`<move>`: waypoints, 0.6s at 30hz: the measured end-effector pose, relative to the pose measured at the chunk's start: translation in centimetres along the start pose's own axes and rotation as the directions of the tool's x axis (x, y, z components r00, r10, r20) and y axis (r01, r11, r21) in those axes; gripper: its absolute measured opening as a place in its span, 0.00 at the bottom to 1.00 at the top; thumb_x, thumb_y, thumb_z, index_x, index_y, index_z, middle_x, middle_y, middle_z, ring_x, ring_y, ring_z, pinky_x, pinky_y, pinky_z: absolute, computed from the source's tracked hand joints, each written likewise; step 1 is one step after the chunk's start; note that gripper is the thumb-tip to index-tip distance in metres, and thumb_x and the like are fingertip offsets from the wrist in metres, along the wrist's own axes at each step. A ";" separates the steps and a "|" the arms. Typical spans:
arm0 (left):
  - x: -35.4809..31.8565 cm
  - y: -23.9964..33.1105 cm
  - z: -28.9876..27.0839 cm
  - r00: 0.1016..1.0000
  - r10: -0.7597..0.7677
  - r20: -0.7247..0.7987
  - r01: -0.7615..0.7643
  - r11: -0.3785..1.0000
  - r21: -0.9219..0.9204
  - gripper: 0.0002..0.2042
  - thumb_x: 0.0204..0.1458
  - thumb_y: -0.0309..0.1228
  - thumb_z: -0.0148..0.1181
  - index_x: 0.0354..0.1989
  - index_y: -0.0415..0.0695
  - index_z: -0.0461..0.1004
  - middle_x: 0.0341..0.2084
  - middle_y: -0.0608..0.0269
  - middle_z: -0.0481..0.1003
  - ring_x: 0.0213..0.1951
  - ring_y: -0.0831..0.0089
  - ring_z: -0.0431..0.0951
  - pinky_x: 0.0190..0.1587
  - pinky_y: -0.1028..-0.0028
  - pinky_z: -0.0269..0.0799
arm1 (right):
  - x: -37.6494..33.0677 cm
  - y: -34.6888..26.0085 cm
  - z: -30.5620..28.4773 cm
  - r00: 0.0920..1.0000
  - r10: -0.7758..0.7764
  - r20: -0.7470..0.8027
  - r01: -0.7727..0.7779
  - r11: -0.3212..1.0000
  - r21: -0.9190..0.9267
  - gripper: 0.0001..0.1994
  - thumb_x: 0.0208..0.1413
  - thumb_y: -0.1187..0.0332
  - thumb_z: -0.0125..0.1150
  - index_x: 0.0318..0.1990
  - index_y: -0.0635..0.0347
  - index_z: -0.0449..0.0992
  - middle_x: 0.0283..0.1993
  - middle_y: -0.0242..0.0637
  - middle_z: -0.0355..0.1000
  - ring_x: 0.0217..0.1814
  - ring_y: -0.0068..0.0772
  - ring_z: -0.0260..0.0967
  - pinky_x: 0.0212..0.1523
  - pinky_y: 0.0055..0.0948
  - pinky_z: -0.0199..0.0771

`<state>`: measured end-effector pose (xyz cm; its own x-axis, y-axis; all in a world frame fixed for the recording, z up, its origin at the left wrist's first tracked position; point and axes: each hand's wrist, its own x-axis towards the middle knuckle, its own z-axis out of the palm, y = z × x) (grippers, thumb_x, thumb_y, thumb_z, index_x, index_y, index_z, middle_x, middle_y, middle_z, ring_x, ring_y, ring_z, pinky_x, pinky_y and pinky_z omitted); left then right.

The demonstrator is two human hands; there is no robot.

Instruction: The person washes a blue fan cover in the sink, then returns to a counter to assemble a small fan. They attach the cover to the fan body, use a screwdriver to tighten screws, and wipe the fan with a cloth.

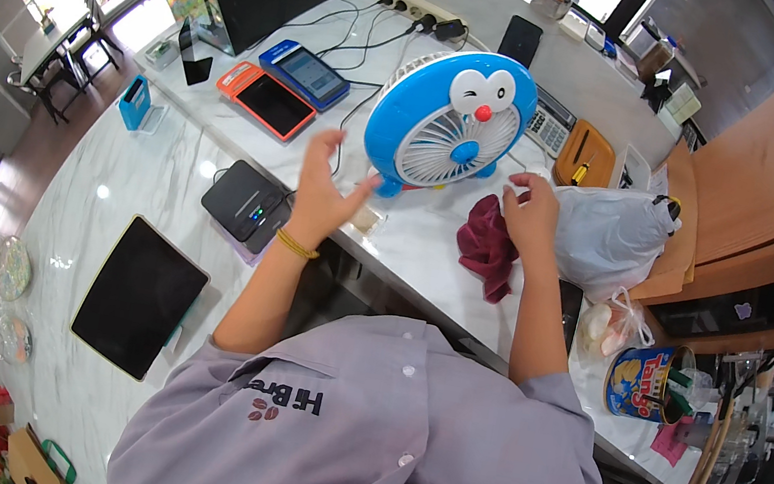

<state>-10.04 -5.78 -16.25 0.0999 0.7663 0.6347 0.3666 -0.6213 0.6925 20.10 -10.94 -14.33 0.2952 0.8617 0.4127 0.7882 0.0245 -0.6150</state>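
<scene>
A blue and white round fan [463, 152] with a cartoon face stands upright on the white marble-patterned counter. To its left, my left hand [325, 197] is open, thumb and fingers spread, the thumb close to the fan's blue foot. On the fan's right side, my right hand [532, 214] is raised with its fingers loosely bent and a gap between thumb and forefinger. A crumpled maroon cloth [487, 250] lies beside that hand, on its thumb side. Whether the hand touches the cloth is hard to make out. Neither hand appears to grip the fan.
Left of the fan are an orange card terminal [267, 102] and a blue one [305, 76]. A black device [248, 202] and a dark tablet [141, 296] sit nearer. A plastic bag [610, 239], wooden tray [585, 155] and blue tin [636, 380] stand right. Cables [364, 36] run behind.
</scene>
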 end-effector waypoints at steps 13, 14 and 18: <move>-3.1 -2.5 5.4 0.970 -0.209 0.122 0.212 0.977 -0.012 0.30 0.35 0.30 0.74 0.47 0.35 0.66 0.40 0.50 0.71 0.42 0.58 0.74 0.46 0.66 0.71 | -2.2 -5.0 2.2 0.980 -0.194 0.035 0.191 0.979 0.076 0.22 0.41 0.74 0.67 0.46 0.62 0.67 0.47 0.45 0.63 0.47 0.45 0.65 0.48 0.36 0.67; -3.2 -2.5 5.5 0.972 -0.202 0.119 0.204 0.979 -0.009 0.29 0.36 0.30 0.73 0.47 0.35 0.66 0.40 0.50 0.71 0.42 0.57 0.74 0.46 0.66 0.71 | -2.3 -5.1 2.5 0.974 -0.223 0.030 0.220 0.972 0.085 0.23 0.40 0.74 0.67 0.47 0.62 0.67 0.47 0.46 0.62 0.49 0.46 0.64 0.50 0.37 0.66; -3.3 -2.1 5.3 0.979 -0.168 0.118 0.169 0.986 0.002 0.28 0.38 0.30 0.71 0.48 0.35 0.66 0.41 0.48 0.71 0.43 0.55 0.73 0.46 0.65 0.71 | -2.7 -6.1 3.2 0.936 -0.352 -0.024 0.352 0.936 0.018 0.24 0.40 0.74 0.67 0.48 0.62 0.66 0.50 0.49 0.60 0.53 0.50 0.61 0.54 0.40 0.63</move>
<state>-6.23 -6.13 -21.58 0.1449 0.8738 0.4642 0.3802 -0.4823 0.7892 12.74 -11.77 -13.87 0.0120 0.7853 0.6190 0.8317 0.3359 -0.4421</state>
